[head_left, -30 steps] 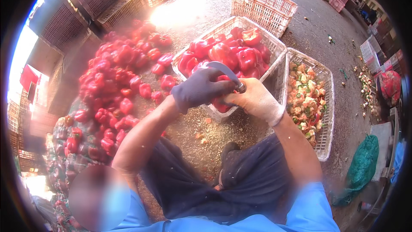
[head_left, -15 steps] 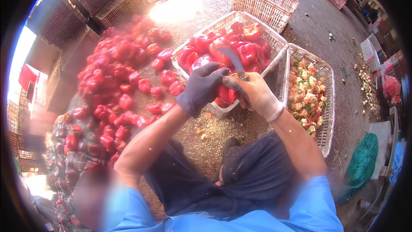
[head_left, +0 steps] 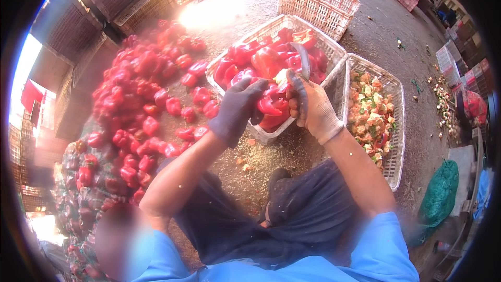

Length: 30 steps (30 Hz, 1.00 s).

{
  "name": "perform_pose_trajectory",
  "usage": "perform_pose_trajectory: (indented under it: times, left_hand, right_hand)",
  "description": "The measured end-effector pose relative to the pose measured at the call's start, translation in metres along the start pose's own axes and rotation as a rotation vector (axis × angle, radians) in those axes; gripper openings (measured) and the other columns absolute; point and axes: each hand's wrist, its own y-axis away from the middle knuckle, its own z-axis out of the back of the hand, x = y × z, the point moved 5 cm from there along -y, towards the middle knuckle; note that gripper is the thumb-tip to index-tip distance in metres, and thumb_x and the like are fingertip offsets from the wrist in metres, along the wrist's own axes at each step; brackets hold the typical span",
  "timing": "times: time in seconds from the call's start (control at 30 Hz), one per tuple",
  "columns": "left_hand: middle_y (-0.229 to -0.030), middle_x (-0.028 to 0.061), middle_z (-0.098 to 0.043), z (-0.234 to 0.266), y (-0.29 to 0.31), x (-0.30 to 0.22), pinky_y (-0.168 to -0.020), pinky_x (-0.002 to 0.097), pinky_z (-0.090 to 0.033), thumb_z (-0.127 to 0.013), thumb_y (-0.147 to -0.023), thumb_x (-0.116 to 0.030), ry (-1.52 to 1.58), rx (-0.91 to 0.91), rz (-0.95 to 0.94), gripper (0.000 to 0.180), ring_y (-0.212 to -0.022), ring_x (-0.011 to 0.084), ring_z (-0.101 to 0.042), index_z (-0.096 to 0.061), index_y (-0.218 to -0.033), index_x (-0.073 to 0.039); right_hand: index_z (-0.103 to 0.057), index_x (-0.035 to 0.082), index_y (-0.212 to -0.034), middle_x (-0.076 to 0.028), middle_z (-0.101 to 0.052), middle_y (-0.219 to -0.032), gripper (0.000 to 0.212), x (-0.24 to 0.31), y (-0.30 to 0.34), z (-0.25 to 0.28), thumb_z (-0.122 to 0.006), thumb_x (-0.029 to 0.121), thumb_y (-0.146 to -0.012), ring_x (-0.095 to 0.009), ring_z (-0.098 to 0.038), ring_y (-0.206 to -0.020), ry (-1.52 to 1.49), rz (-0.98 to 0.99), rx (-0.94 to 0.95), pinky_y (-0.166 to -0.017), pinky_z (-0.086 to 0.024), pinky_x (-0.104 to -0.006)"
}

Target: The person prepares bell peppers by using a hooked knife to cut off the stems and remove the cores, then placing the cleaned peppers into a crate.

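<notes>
In its dark glove, my left hand [head_left: 239,105] is closed around a red bell pepper [head_left: 272,103], above the near edge of a white plastic crate [head_left: 268,134]. My right hand [head_left: 316,105], in a pale glove with dark fingers, grips a curved knife [head_left: 303,58] with its blade pointing up and away. A pale pepper core [head_left: 282,78] shows at the pepper's top, beside my right thumb. Whether the core is still attached, I cannot tell. Red peppers [head_left: 266,60] fill the crate behind my hands. The knife's handle is hidden in my right hand.
Right of the pepper crate, another crate [head_left: 401,109] holds cut cores. A big heap of red peppers [head_left: 133,75] covers the ground at left, with a filled net sack [head_left: 86,206] nearer. An upright-walled crate [head_left: 318,2] stands beyond. A green net bag [head_left: 439,193] lies at far right.
The knife has swung from leaning left over the pepper to nearly upright at the right. My hands have parted slightly, and the pale core now shows at the pepper's top.
</notes>
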Motion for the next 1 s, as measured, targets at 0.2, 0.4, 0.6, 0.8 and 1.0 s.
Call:
perform_pose_trajectory:
  times: [0.2, 0.4, 0.6, 0.8, 1.0]
  left_hand:
    - [-0.096, 0.0090, -0.077, -0.033, 0.008, 0.007, -0.058, 0.0274, -0.053, -0.056, -0.113, -0.049, 0.391, 0.208, 0.280, 0.044, -0.069, 0.0153, -0.071, -0.061, -0.138, -0.014]
    - [-0.106, 0.0035, -0.074, -0.019, -0.003, 0.018, -0.064, 0.0266, -0.055, -0.064, -0.110, -0.034, 0.293, 0.372, 0.123, 0.032, -0.079, 0.0135, -0.072, -0.070, -0.131, -0.010]
    - [-0.108, 0.0047, -0.071, -0.009, -0.005, 0.014, -0.074, 0.0263, -0.059, -0.074, -0.102, -0.016, 0.062, 0.120, -0.034, 0.029, -0.094, 0.0100, -0.071, -0.073, -0.125, 0.001]
    - [-0.093, 0.0021, -0.072, -0.023, -0.006, 0.002, -0.059, 0.0232, -0.053, -0.073, -0.101, -0.025, 0.002, 0.017, 0.122, 0.023, -0.068, 0.0104, -0.068, -0.076, -0.112, -0.005]
    - [-0.096, 0.0081, -0.076, -0.012, -0.047, -0.003, -0.058, 0.0288, -0.059, -0.067, -0.105, -0.026, 0.012, -0.057, 0.107, 0.024, -0.070, 0.0172, -0.073, -0.071, -0.114, -0.004]
  right_hand:
    - [-0.072, 0.009, -0.111, 0.001, -0.071, -0.079, 0.033, -0.003, -0.007, -0.010, -0.078, 0.040, -0.103, -0.007, -0.064, -0.060, 0.019, 0.387, 0.013, -0.047, -0.045, -0.0221]
    - [-0.075, 0.006, -0.118, -0.001, -0.075, -0.089, 0.031, -0.010, -0.014, -0.013, -0.076, 0.034, -0.105, -0.007, -0.068, -0.071, -0.012, 0.477, 0.042, -0.060, -0.052, -0.0226]
    - [-0.072, 0.015, -0.097, 0.004, -0.064, -0.070, 0.041, -0.009, -0.001, -0.010, -0.071, 0.056, -0.103, -0.006, -0.053, -0.049, 0.025, 0.120, 0.047, -0.040, -0.034, -0.0229]
    - [-0.067, 0.021, -0.095, 0.006, -0.060, -0.069, 0.039, 0.007, -0.004, 0.024, -0.070, 0.059, -0.101, -0.008, -0.054, -0.049, -0.022, 0.036, 0.016, -0.039, -0.032, -0.0240]
    - [-0.065, 0.019, -0.108, 0.004, -0.068, -0.082, 0.038, 0.034, 0.006, 0.135, -0.074, 0.056, -0.101, -0.006, -0.062, -0.057, 0.210, 0.325, -0.038, -0.039, -0.041, -0.0211]
